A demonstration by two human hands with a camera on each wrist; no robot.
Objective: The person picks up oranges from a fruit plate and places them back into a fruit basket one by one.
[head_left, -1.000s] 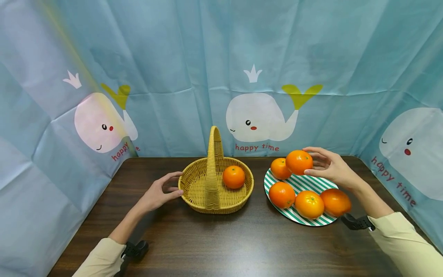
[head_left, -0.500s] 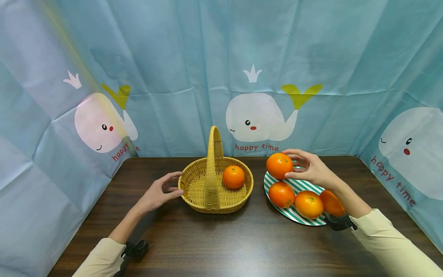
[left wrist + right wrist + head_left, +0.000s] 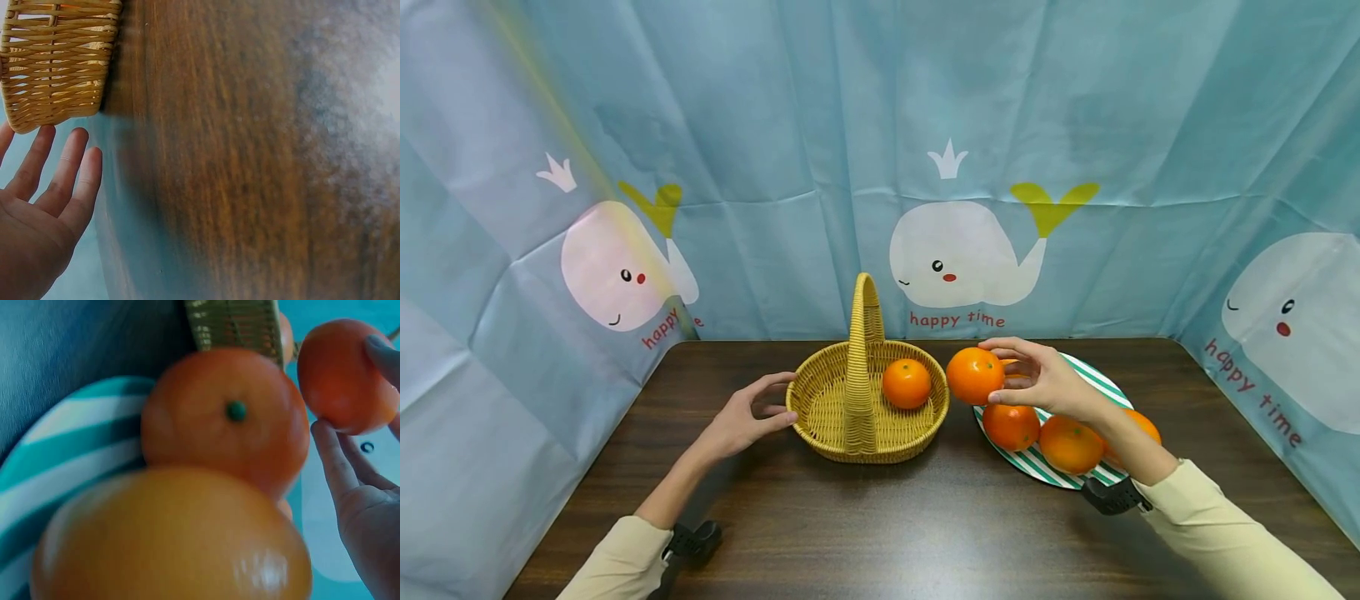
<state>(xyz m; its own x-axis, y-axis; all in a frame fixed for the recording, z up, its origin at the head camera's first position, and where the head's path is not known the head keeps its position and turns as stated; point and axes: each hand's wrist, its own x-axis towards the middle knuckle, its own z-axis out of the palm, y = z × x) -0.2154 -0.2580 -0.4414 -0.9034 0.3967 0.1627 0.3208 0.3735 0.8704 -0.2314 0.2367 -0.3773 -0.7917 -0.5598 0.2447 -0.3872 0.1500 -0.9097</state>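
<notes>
My right hand pinches an orange between thumb and fingertips, just off the right rim of the yellow wicker basket. In the right wrist view, the thumb and fingers lie on opposite sides of the held orange. A single orange lies inside the basket, right of its tall handle. At the basket's left end, my left hand rests its fingertips and thumb against the rim. The left wrist view has those fingers fairly straight, tips right at the woven side.
A round green-and-white striped plate stands at the right, bearing several oranges, partly hidden by my right hand and forearm. The dark wooden table ends at a blue curtain printed with whales.
The right hand has carried its orange leftward from above the plate to beside the basket's right rim, slightly lower now. The left hand and basket have stayed put.
</notes>
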